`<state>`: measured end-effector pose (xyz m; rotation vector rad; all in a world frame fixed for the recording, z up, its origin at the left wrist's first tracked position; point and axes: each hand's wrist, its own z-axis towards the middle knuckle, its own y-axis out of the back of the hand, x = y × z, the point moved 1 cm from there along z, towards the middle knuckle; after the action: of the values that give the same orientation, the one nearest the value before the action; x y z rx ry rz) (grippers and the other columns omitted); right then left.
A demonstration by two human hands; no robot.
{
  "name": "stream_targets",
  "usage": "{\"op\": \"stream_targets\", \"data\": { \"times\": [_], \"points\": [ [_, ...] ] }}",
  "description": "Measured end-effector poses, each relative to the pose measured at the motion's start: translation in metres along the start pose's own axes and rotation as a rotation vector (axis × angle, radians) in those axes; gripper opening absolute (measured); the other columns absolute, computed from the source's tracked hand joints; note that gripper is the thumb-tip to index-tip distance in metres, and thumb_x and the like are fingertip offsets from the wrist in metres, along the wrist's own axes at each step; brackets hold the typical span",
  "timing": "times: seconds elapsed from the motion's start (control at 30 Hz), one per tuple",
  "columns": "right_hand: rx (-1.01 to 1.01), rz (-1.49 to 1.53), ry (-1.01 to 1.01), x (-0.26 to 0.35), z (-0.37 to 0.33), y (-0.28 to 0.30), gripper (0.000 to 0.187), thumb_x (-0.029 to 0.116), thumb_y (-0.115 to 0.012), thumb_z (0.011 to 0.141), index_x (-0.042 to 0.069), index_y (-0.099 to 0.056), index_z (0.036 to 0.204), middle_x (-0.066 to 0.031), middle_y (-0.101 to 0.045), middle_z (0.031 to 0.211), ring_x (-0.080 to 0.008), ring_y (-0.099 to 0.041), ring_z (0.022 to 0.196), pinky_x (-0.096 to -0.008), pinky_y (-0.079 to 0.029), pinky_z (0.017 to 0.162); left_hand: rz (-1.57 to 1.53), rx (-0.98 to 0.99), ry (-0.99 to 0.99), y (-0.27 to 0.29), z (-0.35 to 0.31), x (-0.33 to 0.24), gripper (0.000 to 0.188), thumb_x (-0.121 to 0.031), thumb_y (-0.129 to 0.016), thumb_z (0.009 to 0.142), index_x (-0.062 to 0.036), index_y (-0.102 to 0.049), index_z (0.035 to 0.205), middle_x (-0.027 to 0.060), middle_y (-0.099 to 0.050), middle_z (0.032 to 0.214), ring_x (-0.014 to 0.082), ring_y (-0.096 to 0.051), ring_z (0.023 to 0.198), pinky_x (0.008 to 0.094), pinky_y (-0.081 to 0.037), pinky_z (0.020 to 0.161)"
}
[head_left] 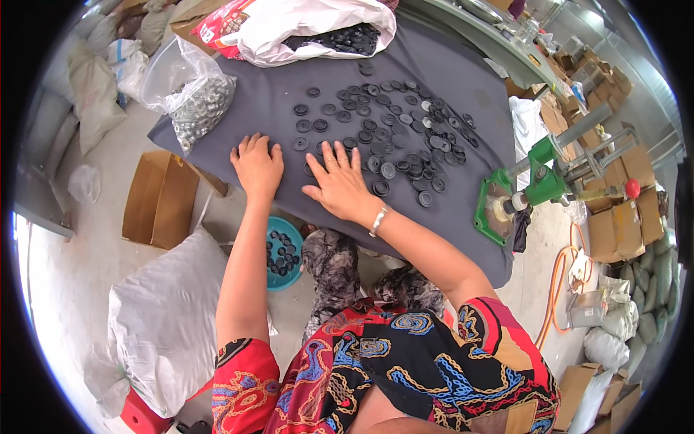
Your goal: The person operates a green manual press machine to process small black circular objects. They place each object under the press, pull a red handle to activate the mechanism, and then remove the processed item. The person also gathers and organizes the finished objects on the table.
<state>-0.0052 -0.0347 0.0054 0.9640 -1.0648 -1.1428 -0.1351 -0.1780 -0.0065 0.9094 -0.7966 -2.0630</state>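
Many small black round discs [397, 141] with raised rims lie spread over the dark grey cloth on the table [267, 87]. A few among them look pale grey. My right hand [340, 186] lies palm down with fingers spread at the near left side of the discs, its fingertips over one or two of them. Nearer the table's left front edge, my left hand [258, 170] rests palm down on the cloth, fingers a little apart. No disc shows in it. What lies under both palms is hidden. Below the edge, a blue basin [298, 278] holds several black discs.
A white and red sack [267, 32] of black pieces lies open at the back. At left stands a clear bag [199, 108] of metal parts. A green hand press [542, 173] is fixed at the right. A cardboard box [155, 199] and a white sack [170, 304] are on the floor.
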Motion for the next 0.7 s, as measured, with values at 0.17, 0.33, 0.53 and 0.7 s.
{"op": "stream_targets", "data": {
  "times": [0.17, 0.33, 0.53, 0.7],
  "points": [
    [0.013, 0.077, -0.034, 0.006, 0.044, -0.013, 0.071, 0.05, -0.049, 0.094, 0.005, -0.034, 0.147, -0.0267, -0.024, 0.153, -0.0464, -0.015, 0.143, -0.0616, -0.008, 0.114, 0.027, 0.02, -0.01, 0.003, 0.005, -0.006, 0.029, -0.024, -0.061, 0.086, -0.0054, -0.068, 0.106, 0.0093, -0.065, 0.122, 0.0293, -0.053, 0.122, 0.0502, -0.033, 0.107],
    [-0.053, 0.083, -0.039, 0.005, 0.039, 0.008, 0.065, 0.045, -0.048, 0.095, 0.003, -0.039, 0.144, -0.0254, -0.033, 0.15, -0.0413, -0.023, 0.143, -0.0618, -0.009, 0.114, 0.014, 0.017, 0.001, 0.002, 0.003, 0.0, 0.028, -0.023, -0.061, 0.086, -0.0052, -0.068, 0.106, 0.0092, -0.065, 0.121, 0.0287, -0.053, 0.121, 0.0499, -0.033, 0.106],
    [0.008, -0.075, -0.24, -0.041, -0.041, 0.047, 0.063, 0.042, -0.045, 0.097, -0.002, -0.038, 0.142, -0.0248, -0.036, 0.148, -0.0377, -0.026, 0.142, -0.0614, -0.011, 0.114, 0.022, -0.002, -0.015, 0.001, 0.002, -0.002, 0.028, -0.023, -0.061, 0.086, -0.0055, -0.068, 0.106, 0.0088, -0.065, 0.121, 0.0286, -0.053, 0.121, 0.0496, -0.034, 0.106],
    [0.007, -0.106, -0.136, -0.028, -0.071, 0.031, 0.066, 0.043, -0.045, 0.097, -0.004, -0.037, 0.142, -0.0255, -0.035, 0.148, -0.0376, -0.026, 0.142, -0.0613, -0.01, 0.114, 0.039, 0.008, -0.009, -0.001, 0.002, 0.0, 0.029, -0.023, -0.061, 0.086, -0.0059, -0.068, 0.107, 0.0085, -0.065, 0.122, 0.0286, -0.053, 0.122, 0.0496, -0.033, 0.106]
  ]
}}
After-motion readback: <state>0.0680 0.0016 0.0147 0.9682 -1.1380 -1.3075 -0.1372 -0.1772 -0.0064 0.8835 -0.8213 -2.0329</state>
